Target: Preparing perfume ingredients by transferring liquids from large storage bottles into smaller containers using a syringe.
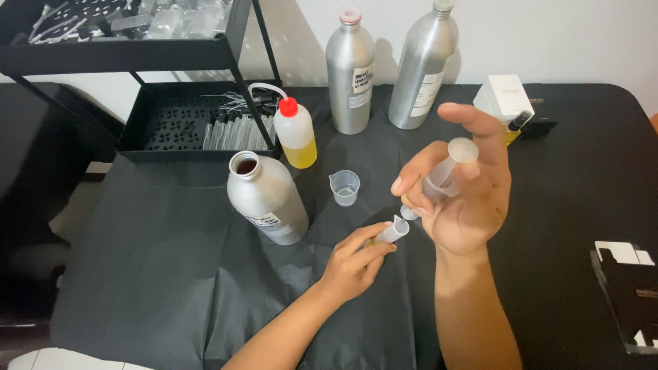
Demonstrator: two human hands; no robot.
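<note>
Right hand (473, 205) has its grip wrapped around a clear syringe (442, 179), tip angled down into a small vial (393, 231) pinched in the left hand (353, 264), low over the black table (576, 199). Just behind: a little measuring cup (345, 187) and an open aluminium bottle (267, 197). Vial looks translucent, yellowish inside.

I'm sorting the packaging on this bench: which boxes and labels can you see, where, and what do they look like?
White box: back right on the table, squarish carton.
Black-and-white cartons: right edge, flat.
Bottle labels: white with dark print, on the two capped aluminium bottles at the back.
Open bottle's label: white, low on its side.
</note>
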